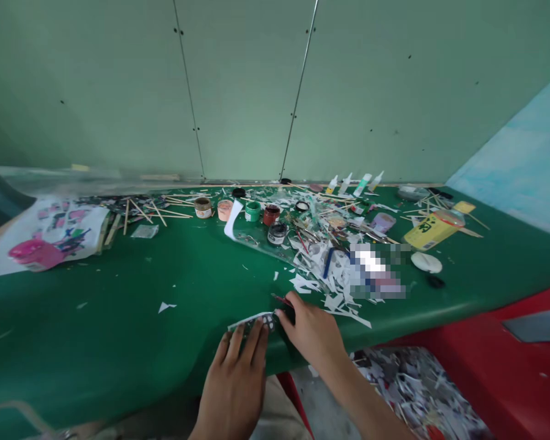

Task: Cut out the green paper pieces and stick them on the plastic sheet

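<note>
My left hand lies with its fingers stretched out, pressing a small strip of dark, white-patterned paper against the green table near its front edge. A white border shows along the strip's far side; my fingers cover much of the rest. Just to the right, my right hand is closed in a pinch around a slim dark-and-red tool. Its kind cannot be made out, as the fingers hide most of it. White paper scraps lie beyond my right hand.
Open paint jars, glue bottles and wooden sticks stand or lie toward the back. A yellow container lies on its side at right. A pink object rests on a printed sheet at left. Scraps fill a bin below.
</note>
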A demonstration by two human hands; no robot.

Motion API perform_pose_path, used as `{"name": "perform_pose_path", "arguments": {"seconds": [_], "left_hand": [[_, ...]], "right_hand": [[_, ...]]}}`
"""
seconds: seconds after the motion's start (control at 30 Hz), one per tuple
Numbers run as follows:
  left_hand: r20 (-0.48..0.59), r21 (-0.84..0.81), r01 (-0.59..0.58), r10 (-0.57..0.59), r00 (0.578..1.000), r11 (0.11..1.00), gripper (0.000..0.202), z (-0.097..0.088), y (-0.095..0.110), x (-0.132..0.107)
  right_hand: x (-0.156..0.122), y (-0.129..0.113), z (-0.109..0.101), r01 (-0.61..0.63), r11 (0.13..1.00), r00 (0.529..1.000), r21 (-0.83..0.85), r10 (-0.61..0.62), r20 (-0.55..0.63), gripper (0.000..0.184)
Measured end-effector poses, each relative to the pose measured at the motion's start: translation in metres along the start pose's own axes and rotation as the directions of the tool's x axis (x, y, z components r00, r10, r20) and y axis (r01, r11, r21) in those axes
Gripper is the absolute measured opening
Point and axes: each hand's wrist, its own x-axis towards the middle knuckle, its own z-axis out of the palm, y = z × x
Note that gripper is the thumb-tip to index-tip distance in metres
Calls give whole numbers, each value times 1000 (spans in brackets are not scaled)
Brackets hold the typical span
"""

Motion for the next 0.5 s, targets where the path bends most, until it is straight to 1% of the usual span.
{"name": "perform_pose_path", "arguments": {"seconds": [0.07, 0.17, 0.27, 0.37, 0.5], "left_hand": [[-11, -37, 2, -2, 1000, 999, 45, 3, -5, -1], [-8, -89, -10, 9, 1000, 996, 45, 8, -11, -2], [-14, -130, -63, 61, 998, 989, 45, 12, -17, -2], [-28, -148, -90, 87, 996, 985, 44, 15, -22, -2], [-29, -112, -61, 58, 998, 992, 44, 16, -24, -7]], "right_hand": [[-1, 3, 0, 35, 998, 999, 47, -35, -1, 19], [-5, 9, -1, 128, 985, 991, 120, -122, -54, 26], [-7, 17, -3, 240, 957, 970, 162, -231, -76, 29], [-6, 24, -5, 320, 936, 947, 147, -316, -53, 30], [-1, 23, -5, 375, 922, 925, 91, -367, -99, 34]]}}
